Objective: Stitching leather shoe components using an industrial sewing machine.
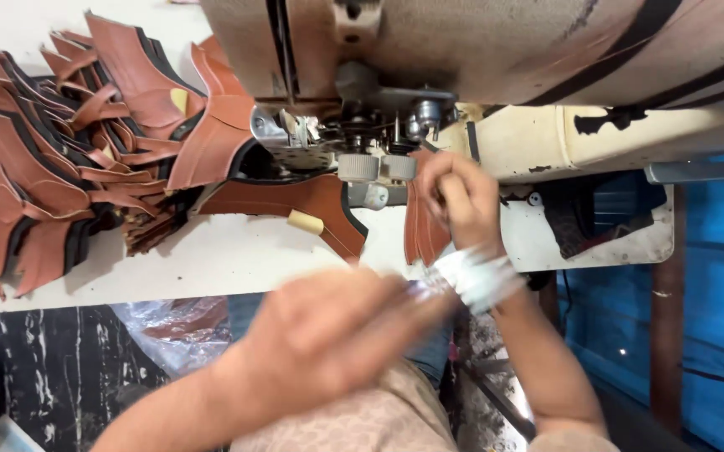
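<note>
Right hand: your right hand [456,199] pinches the narrow brown leather piece with black edging [423,224], holding it upright beside the roller foot of the cream industrial sewing machine [496,50].
Left hand: your left hand [328,335] is blurred in the foreground; I cannot tell whether its grip is spread or pressed together.
Under the machine: a second curved brown leather panel [295,201] lies flat on the white worktop [211,259].
Left of worktop: a heap of brown leather cut pieces [69,151].

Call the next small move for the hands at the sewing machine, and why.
Probably bring the left hand forward to steady the brown leather piece. The right hand alone pinches it beside the machine's rollers; the left is blurred and off the table.
</note>
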